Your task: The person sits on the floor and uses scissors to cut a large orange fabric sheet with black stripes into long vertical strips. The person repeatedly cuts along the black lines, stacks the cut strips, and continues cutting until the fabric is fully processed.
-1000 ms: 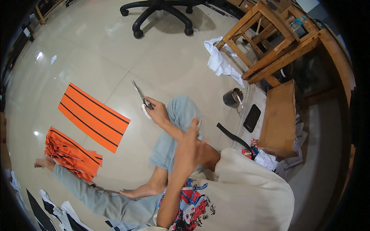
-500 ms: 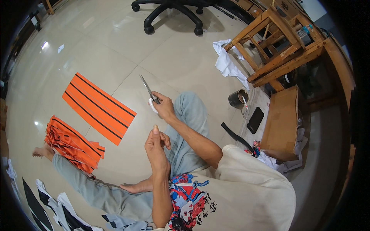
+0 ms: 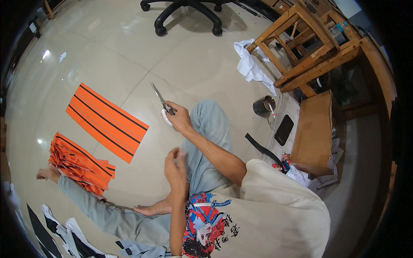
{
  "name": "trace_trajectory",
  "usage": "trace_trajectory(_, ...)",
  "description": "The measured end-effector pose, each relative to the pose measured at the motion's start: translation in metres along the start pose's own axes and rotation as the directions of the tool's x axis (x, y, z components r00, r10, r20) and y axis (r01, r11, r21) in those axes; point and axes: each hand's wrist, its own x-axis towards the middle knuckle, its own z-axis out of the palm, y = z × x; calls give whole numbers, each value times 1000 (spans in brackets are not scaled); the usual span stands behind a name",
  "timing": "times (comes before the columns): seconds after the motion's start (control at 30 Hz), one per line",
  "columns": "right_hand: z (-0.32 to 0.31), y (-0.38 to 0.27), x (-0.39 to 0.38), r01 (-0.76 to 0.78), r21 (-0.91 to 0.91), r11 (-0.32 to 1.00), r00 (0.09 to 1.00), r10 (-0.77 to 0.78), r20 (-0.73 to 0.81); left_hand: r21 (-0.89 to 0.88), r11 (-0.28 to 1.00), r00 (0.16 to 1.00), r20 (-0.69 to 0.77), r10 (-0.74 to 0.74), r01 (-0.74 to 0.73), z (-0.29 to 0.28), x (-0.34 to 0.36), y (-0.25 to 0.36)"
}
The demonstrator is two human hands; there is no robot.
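Note:
Scissors (image 3: pixel 157 95) with a white-wrapped handle loop are in my right hand (image 3: pixel 180 118), their blades pointing up and away over the floor. My right hand is closed round the handles beside my bent knee. Nearer to me, my left hand (image 3: pixel 175 168) is raised, its fingers loosely apart and a little blurred, with nothing visible in them. Left of the scissors, a flat orange fabric panel (image 3: pixel 107 122) with black stripes lies on the tiles. A crumpled pile of the same orange striped fabric (image 3: pixel 77 161) rests beside my outstretched leg.
On the right are a dark round tin (image 3: pixel 263 106), a black phone (image 3: pixel 284 130), a black strip (image 3: pixel 260 147) and a cardboard box (image 3: pixel 312 133). A wooden stool (image 3: pixel 297 47) and white cloth (image 3: pixel 251 64) are behind them. Black and white scraps (image 3: pixel 64 232) lie lower left; chair wheels (image 3: pixel 160 31) stand ahead.
My left hand has turned, and its curled fingers have loosened and opened. My right hand still holds the scissors. The whole view has shifted slightly.

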Motion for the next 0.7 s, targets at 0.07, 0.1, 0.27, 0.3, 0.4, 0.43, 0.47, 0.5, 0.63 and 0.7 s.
trace_trajectory(0.07, 5, 1, 3, 41, 5, 999, 999, -41, -10, 520, 748, 904, 134, 406, -413, 18, -9, -13)
trace_trajectory(0.1, 4, 5, 3, 44, -8, 999, 999, -44, -12, 483, 796, 930, 148, 336, -365, 22, -17, -15)
trace_trajectory(0.27, -4, 2, 1, 4, -41, 999, 1000, -3, 19, 444, 861, 954, 266, 136, -247, 12, -43, -33)
trace_trajectory(0.3, -5, 3, 3, 7, -45, 999, 1000, -6, 23, 475, 839, 951, 274, 144, -264, 8, -49, -37)
trace_trajectory(0.4, 2, 16, 9, 77, -75, 994, 997, -77, 7, 506, 809, 944, 282, 170, -297, -6, -65, -42)
trace_trajectory(0.43, 1, 21, 12, 140, -96, 985, 989, -143, -23, 477, 824, 942, 279, 186, -304, -8, -71, -42)
trace_trajectory(0.47, 7, 19, 8, 129, -35, 991, 992, -129, -10, 484, 831, 954, 245, 173, -275, -20, -82, -46)
trace_trajectory(0.5, 6, 16, 5, 111, 32, 993, 994, -111, 10, 408, 862, 944, 252, 212, -302, -33, -87, -49)
trace_trajectory(0.63, -3, -43, -46, -159, 252, 955, 965, 97, 244, 213, 956, 978, 106, 181, -200, -80, -82, -68)
trace_trajectory(0.7, -7, -35, -84, -256, 247, 934, 909, 146, 390, 227, 972, 993, -116, -31, 57, -93, -99, -68)
